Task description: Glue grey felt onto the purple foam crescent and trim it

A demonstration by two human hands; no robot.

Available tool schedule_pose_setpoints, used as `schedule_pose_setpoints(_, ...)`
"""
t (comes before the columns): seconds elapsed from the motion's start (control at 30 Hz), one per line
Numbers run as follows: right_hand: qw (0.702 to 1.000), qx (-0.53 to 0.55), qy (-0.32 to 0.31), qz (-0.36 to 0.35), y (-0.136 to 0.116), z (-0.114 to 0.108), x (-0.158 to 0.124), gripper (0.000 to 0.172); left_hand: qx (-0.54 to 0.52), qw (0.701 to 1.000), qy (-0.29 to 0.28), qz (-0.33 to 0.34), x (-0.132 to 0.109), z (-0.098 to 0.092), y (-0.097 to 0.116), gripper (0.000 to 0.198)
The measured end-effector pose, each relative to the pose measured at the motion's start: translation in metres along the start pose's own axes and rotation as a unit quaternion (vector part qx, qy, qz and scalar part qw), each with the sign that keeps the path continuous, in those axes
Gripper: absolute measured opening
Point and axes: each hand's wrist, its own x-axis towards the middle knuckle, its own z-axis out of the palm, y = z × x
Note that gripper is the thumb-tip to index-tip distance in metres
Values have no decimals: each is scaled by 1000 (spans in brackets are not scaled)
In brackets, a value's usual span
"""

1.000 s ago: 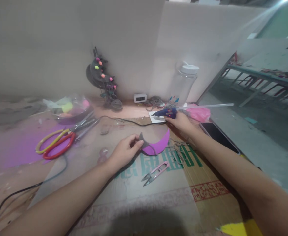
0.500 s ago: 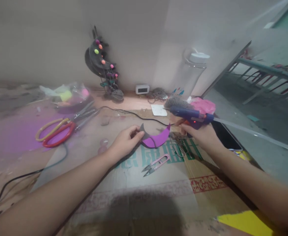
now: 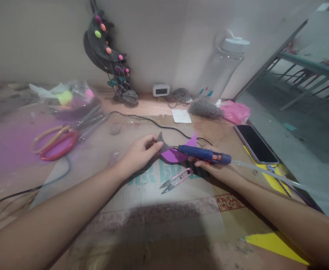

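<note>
Left hand [image 3: 141,150] clamped on a grey-and-purple crescent [image 3: 172,156], partly hidden behind the blue glue gun [image 3: 202,152] clasped in right hand [image 3: 215,170]

The glue gun [image 3: 202,153] blocks beyond the snips [image 3: 174,182], with room nearer.

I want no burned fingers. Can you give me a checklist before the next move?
1. Left hand pinching the gray end of the purple crescent: ok.
2. Right hand holding the blue glue gun: ok.
3. Clear glue stick in the gun's rear: ok.
4. Nozzle well away from left thumb: not ok, they're close.
5. Nozzle touching the crescent: cannot tell.
6. Scissors away from both hands: ok.
</note>
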Motion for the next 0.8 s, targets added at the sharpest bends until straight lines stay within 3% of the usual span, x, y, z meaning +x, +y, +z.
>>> schedule_pose_setpoints(0.27,996,-85,15,-7,14,0,2,30,-1,1000,13,-4,0,0,-1,21)
schedule_pose_setpoints(0.8,990,-133,33,-22,9,4,4,36,-8,1000,15,-7,-1,0,2,19)
